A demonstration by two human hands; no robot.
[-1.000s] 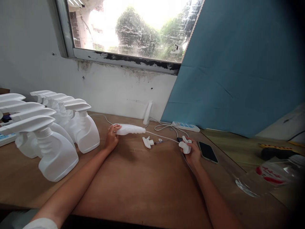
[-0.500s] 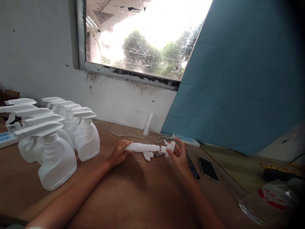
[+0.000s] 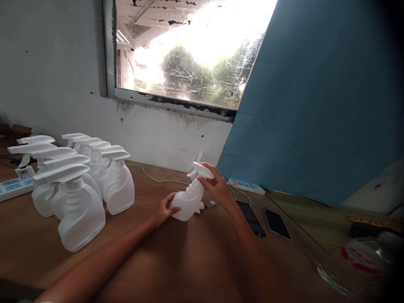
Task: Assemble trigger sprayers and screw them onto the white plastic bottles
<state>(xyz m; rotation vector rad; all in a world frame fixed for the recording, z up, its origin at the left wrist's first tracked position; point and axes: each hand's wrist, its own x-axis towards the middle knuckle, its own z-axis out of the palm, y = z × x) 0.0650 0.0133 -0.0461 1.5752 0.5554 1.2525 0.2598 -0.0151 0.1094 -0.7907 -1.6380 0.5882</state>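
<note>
A white spray bottle point(image 3: 187, 204) is tilted over the table between my two hands, its neck leaning to the right. My left hand point(image 3: 166, 209) is closed around the bottle's lower left side. Up at the neck, my right hand point(image 3: 217, 185) grips the white trigger spray head point(image 3: 202, 169), which sits on the bottle's mouth. Behind the bottle lies a small white part with a dark, thin piece point(image 3: 209, 205), partly covered. To the left, several white spray bottles point(image 3: 82, 219) with trigger heads stand upright in rows.
Two phones point(image 3: 278, 225) lie right of my right forearm. A power strip point(image 3: 246, 186) and a white cable point(image 3: 151, 178) lie along the wall, with another power strip point(image 3: 15, 188) at far left. A clear bottle with a red label point(image 3: 360, 261) is at lower right.
The bottle has swung from lying sideways to a more upright tilt. The spray head, earlier held at the neck's end by my right hand, now sits on top of the neck.
</note>
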